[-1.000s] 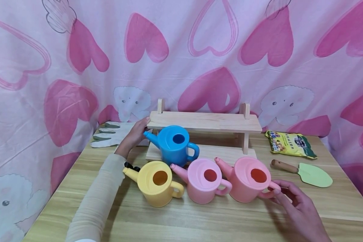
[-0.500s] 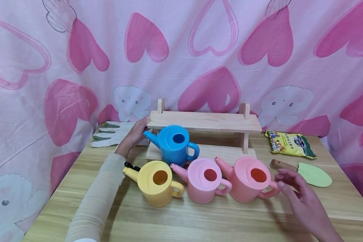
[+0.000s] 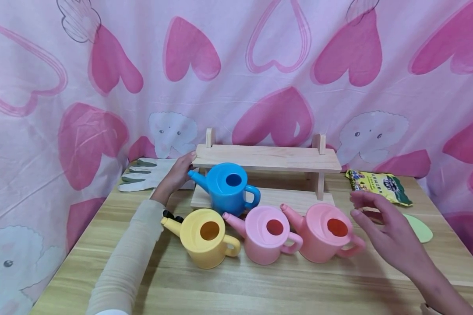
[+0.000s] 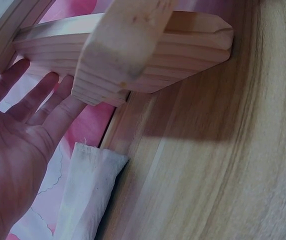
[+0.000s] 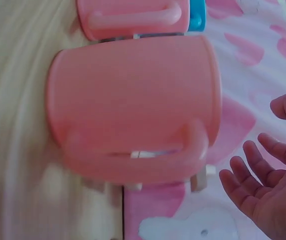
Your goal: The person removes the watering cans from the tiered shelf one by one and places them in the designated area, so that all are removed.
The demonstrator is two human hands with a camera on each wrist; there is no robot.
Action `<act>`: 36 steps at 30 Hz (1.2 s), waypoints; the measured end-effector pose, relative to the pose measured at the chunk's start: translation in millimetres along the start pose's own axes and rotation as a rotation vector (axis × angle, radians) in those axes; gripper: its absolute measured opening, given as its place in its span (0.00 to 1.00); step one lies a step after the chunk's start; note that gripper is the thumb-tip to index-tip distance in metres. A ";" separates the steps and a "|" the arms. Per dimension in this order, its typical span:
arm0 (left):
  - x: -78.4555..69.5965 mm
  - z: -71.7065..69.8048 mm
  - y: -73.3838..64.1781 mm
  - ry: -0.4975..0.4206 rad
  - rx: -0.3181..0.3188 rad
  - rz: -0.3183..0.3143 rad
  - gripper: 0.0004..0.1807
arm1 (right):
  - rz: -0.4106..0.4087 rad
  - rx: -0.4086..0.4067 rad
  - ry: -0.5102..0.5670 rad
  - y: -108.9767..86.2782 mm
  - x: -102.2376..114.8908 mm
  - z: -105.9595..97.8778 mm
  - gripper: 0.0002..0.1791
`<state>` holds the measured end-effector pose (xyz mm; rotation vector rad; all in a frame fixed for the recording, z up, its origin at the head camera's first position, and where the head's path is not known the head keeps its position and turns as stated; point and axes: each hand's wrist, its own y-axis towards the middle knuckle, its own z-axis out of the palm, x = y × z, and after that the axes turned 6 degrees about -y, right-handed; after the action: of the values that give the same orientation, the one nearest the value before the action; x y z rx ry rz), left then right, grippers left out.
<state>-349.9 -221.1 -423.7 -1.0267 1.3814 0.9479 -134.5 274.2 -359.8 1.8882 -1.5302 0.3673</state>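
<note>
My left hand (image 3: 180,171) is at the left end of the two-tier wooden shelf (image 3: 266,157). Its fingers, fairly straight in the left wrist view, touch the wood. Away from any handle, my right hand (image 3: 394,236) hovers with loosely bent fingers and holds nothing. Nearest to it stands the coral-pink watering can (image 3: 325,238), its handle free. A lighter pink watering can (image 3: 264,245) and a yellow watering can (image 3: 202,249) stand left of that one in a row. Behind them, a blue watering can (image 3: 226,197) stands upright before the shelf, hiding part of the lower board.
White gloves (image 3: 157,175) lie at the back left. A yellow packet (image 3: 378,186) lies at the back right, and a green-bladed trowel (image 3: 419,228) is partly covered by my right hand. Small black objects (image 3: 172,215) show behind the yellow can. Patterned curtain closes off the back.
My right hand has let go of the coral-pink watering can's handle and moved up and to the right, over the trowel. The left hand and the cans stay in place.
</note>
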 end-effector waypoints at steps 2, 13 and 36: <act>-0.1 0.0 -0.1 -0.002 0.004 0.002 0.42 | -0.028 0.023 0.021 7.2 6.6 0.5 0.25; 1.0 -1.1 -0.3 -0.018 0.017 0.022 0.41 | -0.226 0.128 -0.062 51.0 44.0 6.4 0.27; 1.0 -2.4 -1.5 -0.035 0.025 0.022 0.40 | -0.433 0.445 -0.095 110.3 114.3 65.9 0.31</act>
<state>-349.3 -223.9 -424.5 -0.9738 1.3742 0.9581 -219.8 135.5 -304.8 2.5480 -1.1082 0.4477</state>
